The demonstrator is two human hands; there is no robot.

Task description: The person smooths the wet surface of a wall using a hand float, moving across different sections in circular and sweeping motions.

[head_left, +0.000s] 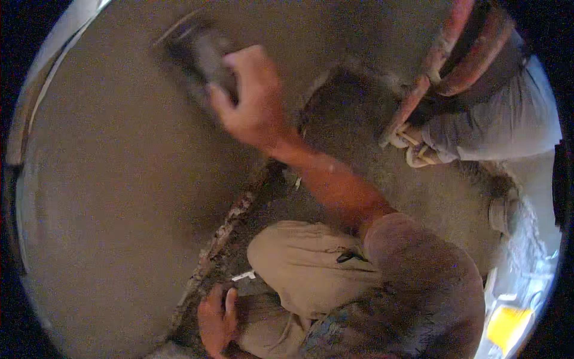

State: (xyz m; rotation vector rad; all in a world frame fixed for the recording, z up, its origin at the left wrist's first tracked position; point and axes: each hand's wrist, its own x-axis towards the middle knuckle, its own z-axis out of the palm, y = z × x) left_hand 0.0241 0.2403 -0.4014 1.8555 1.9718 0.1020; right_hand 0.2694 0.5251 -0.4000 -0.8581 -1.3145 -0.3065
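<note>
In the upper left, my right hand (254, 99) is closed round a dark, motion-blurred hand float (203, 60), with my arm stretched out ahead. The float lies against a broad, smooth grey-brown plaster surface (119, 179). Its grip is mostly hidden by my fingers. Low in the view, my left hand (216, 320) is beside my bent leg, near the surface's rough edge. The thumb stands apart from the fingers, and nothing shows in this hand. A small white strip (243, 276) lies close by, next to my knee.
A ragged, crumbly edge (227, 227) borders the smooth surface, with dark rough ground (454, 197) beyond it. At upper right stand another person's sandalled feet (421, 152) and grey trouser leg (502, 122), beside long reddish shapes (454, 48). Something yellow (508, 329) is at lower right.
</note>
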